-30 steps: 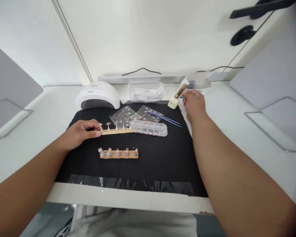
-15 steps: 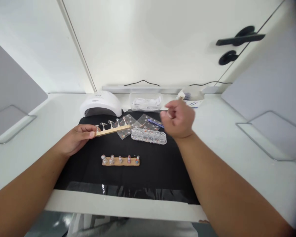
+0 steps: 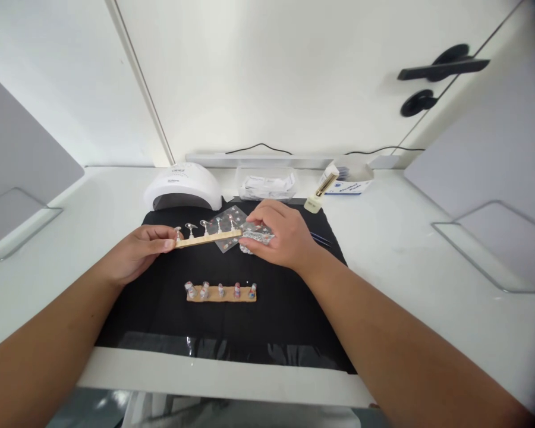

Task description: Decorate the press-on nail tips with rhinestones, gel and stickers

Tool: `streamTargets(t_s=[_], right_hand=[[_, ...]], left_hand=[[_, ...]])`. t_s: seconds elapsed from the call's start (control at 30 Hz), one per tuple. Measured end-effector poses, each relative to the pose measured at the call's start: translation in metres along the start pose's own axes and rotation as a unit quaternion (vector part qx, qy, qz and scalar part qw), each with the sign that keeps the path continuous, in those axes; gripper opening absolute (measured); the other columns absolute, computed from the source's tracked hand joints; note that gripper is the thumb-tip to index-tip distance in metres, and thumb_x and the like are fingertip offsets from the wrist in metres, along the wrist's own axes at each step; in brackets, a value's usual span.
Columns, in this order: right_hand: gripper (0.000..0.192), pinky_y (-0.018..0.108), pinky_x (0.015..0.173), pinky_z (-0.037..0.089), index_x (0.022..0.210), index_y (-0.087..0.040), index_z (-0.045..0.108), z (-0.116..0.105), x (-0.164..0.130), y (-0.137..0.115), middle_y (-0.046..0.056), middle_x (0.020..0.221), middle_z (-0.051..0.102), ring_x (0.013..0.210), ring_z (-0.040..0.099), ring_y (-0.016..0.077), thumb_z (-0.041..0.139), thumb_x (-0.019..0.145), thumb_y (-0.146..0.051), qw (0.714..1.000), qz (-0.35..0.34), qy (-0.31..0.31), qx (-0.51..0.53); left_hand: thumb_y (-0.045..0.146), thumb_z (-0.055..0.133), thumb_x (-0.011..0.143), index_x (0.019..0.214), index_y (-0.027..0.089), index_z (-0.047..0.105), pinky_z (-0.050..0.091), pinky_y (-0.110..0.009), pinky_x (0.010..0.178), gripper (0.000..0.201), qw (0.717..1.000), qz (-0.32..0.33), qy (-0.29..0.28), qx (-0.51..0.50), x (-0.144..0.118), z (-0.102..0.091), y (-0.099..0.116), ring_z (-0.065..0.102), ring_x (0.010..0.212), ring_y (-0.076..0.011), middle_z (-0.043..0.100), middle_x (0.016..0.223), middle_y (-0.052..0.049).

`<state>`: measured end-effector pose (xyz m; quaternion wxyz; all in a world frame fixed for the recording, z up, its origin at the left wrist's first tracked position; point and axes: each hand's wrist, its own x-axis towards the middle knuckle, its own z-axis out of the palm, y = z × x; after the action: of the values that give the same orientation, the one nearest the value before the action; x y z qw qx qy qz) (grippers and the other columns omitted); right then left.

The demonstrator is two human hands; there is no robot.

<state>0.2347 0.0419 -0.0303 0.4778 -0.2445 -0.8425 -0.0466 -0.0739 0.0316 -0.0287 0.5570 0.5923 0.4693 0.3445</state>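
My left hand (image 3: pixel 136 251) grips the left end of a wooden strip (image 3: pixel 208 239) that carries several small metal nail stands, held just above a black mat (image 3: pixel 160 309). My right hand (image 3: pixel 280 235) rests over a clear compartment box of small decorations (image 3: pixel 255 236), fingers curled on it near the strip's right end. A second wooden strip (image 3: pixel 222 292) with several decorated nail tips lies on the mat closer to me. Clear sticker sheets (image 3: pixel 226 215) lie behind the held strip.
A white nail lamp (image 3: pixel 182 186) stands at the mat's back left. A clear tray of packets (image 3: pixel 264 181), a small bottle with a gold cap (image 3: pixel 318 195) and a white box (image 3: pixel 350 185) sit along the back. Tweezers (image 3: pixel 321 239) poke out beside my right wrist.
My right hand came back from the bottle at the back right and dropped onto the clear box. My left hand lifted the strip with the stands slightly.
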Motion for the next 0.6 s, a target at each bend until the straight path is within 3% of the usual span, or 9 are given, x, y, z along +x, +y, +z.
streamTargets(t_s=[0.6], right_hand=[[0.014, 0.034, 0.068, 0.051, 0.08, -0.017, 0.06, 0.0046, -0.001, 0.0049, 0.007, 0.075, 0.068, 0.072, 0.058, 0.0195, 0.064, 0.091, -0.025, 0.997, -0.078, -0.011, -0.014]], left_hand=[[0.043, 0.082, 0.069, 0.072, 0.019, 0.07, 0.042, -0.029, 0.073, 0.027, 0.999, -0.009, -0.009, 0.037, 0.0013, 0.0025, 0.0025, 0.052, 0.075, -0.0171, 0.061, 0.075, -0.001]])
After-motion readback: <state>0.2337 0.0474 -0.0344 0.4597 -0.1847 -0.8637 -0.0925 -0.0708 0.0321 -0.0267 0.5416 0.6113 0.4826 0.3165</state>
